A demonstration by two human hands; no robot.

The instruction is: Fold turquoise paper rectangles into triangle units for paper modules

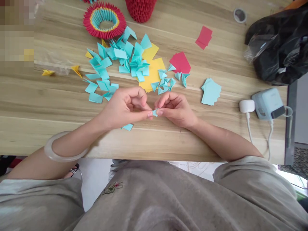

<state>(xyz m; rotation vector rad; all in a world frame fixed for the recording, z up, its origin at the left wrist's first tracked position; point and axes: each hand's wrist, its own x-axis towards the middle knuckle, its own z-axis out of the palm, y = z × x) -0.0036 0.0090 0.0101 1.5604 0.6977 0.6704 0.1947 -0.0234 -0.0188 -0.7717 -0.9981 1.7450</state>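
Observation:
A small folded light-blue paper piece [155, 113] is pinched between my left hand [128, 107] and my right hand [176, 109], thumbs and fingertips closed on its two ends. Just beyond the hands lie several finished-looking blue paper triangles [166, 84]. To their left spreads a loose heap of half-folded blue paper pieces [120, 53]. One more blue piece [128, 127] sits under my left wrist, partly hidden. Yellow paper sheets [157, 65] lie beneath some of the blue pieces.
A ring of red, yellow and blue folded paper [104, 21] and a red paper vessel [141, 9] stand at the back. Red sheets [180, 62] and a blue stack [210, 91] lie right. Chargers [267, 104] and a black bag [279, 45] occupy the right end.

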